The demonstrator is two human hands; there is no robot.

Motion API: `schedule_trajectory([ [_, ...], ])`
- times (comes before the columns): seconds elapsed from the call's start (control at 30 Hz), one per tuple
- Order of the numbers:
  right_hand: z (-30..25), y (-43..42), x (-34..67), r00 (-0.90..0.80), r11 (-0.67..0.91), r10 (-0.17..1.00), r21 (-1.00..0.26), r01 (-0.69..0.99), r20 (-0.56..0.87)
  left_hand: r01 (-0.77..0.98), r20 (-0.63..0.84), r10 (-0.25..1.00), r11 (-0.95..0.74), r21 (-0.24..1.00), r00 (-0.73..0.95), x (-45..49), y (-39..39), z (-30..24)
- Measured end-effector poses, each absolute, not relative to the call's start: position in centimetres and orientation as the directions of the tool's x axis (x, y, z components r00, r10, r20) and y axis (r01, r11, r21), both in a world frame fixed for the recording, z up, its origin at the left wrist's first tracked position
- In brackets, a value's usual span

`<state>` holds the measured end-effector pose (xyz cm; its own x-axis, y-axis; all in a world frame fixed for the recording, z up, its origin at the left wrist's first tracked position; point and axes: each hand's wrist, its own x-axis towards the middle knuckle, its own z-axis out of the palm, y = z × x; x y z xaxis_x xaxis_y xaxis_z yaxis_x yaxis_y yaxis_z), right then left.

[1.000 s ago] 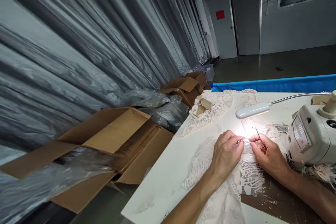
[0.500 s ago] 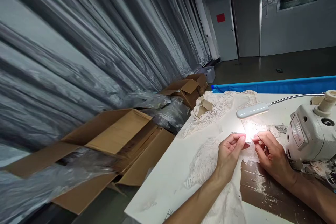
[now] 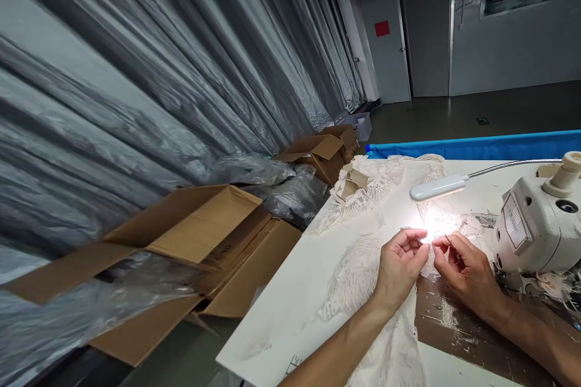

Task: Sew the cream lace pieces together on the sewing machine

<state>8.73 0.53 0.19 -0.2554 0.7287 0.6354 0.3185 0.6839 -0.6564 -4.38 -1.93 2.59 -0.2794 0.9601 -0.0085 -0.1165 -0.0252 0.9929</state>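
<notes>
Beneath the lit lamp (image 3: 438, 187), my left hand (image 3: 402, 263) and my right hand (image 3: 469, 272) meet at the fingertips. Thumb and index finger of each are pinched together. A small, bright white bit shows between the two pinches, but glare and the fingers hide what it is. A thin dark line shows by the right fingertips, too fine to name. White lace fabric (image 3: 351, 278) lies on the table under and left of my left hand. Lace also lies just behind the fingertips, in the brightest light.
A white sewing machine (image 3: 535, 230) stands close to my right forearm. Brown tape covers a board (image 3: 447, 320) on the white table (image 3: 276, 320). More lace (image 3: 381, 181) and a torn cardboard piece (image 3: 353, 182) lie at the back. Open cardboard boxes (image 3: 204, 227) stand left of the table.
My fingertips have come closer together, the right hand shifting slightly left. Less glare covers the fingertips now. The lace on the table lies as before.
</notes>
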Motion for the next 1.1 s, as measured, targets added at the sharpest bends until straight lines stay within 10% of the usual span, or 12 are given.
schedule_trajectory([
  [0.73,0.1,1.0,9.0,-0.315,0.770,0.582,-0.384,0.509,0.750,0.091,0.069,0.972,-0.049,0.995,-0.223,-4.5,-2.4,2.3],
  [1.1,0.2,1.1,8.8,-0.220,0.476,0.876,-0.843,0.251,0.430,-0.134,-0.098,0.975,0.072,0.988,-0.202,-4.3,-2.3,3.5],
])
